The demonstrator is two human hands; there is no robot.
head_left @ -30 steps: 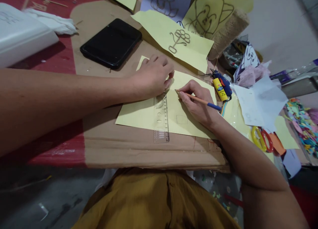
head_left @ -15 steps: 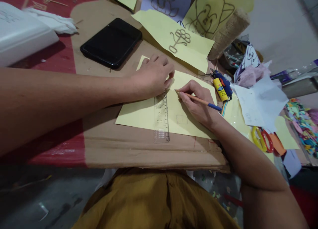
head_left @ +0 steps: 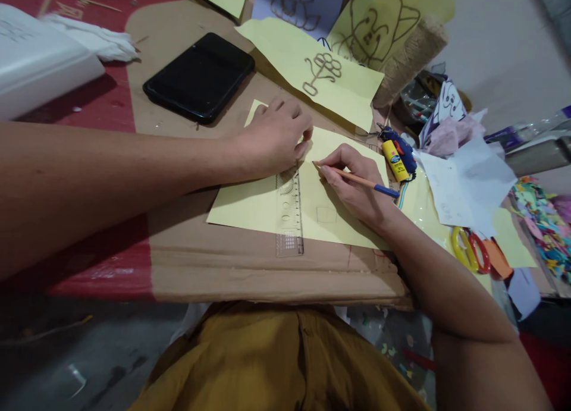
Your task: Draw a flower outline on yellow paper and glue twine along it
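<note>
My right hand pinches a pencil with a blue end, its tip on a sheet of pale yellow paper. A small faint rectangle is drawn on that sheet below the tip. Along the paper lies a clear plastic ruler, its near end sticking out past the sheet's front edge. My left hand, fingers bent, presses over the ruler's far end and hides it. The pencil tip is just right of my left fingertips, a little apart from the ruler.
A black phone-like device lies beyond my left forearm. Behind the sheet is yellow paper with a flower drawing and a twine roll. To the right are a yellow glue stick, scissors and paper scraps. A white box stands left.
Almost nothing differs. The pencil and both hands keep nearly the same place; the view has shifted very slightly.
</note>
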